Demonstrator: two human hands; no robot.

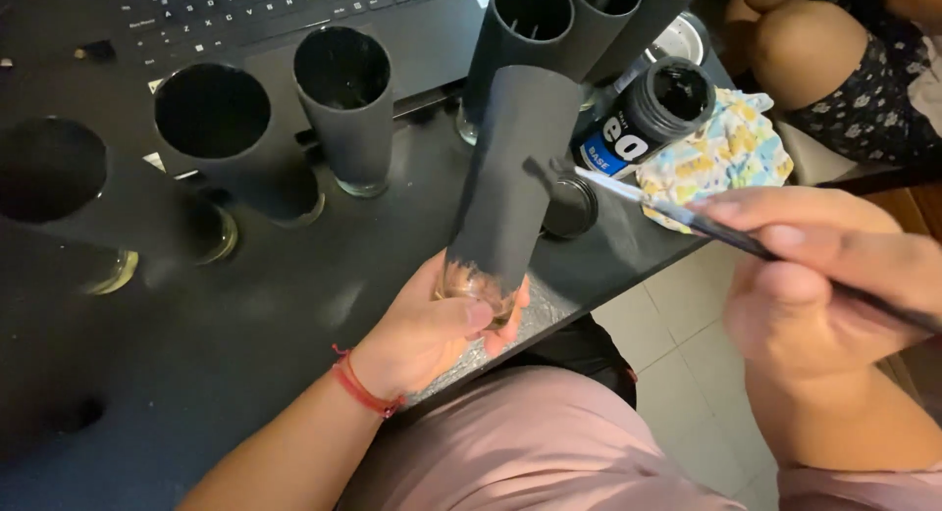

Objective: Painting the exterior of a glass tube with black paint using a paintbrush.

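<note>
Six black-coated glasses are in view besides the one in hand: three stand on the left of the bench [245, 364], namely a near-left glass [59, 202], a second glass [221, 138] and a third glass [345, 104], and three more form a rear row [579, 16] beside the laptop [294, 11]. All of these appear coated along their walls, with clear bases still bare.

The held glass [515, 168] is tilted, mouth away from the person, over the near edge of the bench. Its wall is black for most of its length; the band next to the base, just above the fingers, shows patchy, uneven cover with clear glass beneath. Judged from this, coating of this piece is nearly complete, and the lower band and the spot under the brush tip are what is left.

The left hand [432, 330] is closed around the clear base of the held glass, thumb across the front and fingers wrapped behind. A red cord sits on its wrist.

The right hand [814, 276] is closed in a narrow pinch on the handle of a thin paintbrush [648, 199]. The dark bristle tip touches the wall of the held glass at about mid-height.

An open jar of black paint [653, 109] lies tilted on a patterned cloth [721, 153] at the right of the bench, with a round lid [569, 207] just beside the held glass. Another person's knee [810, 50] is visible at the upper right, well apart from the work.
</note>
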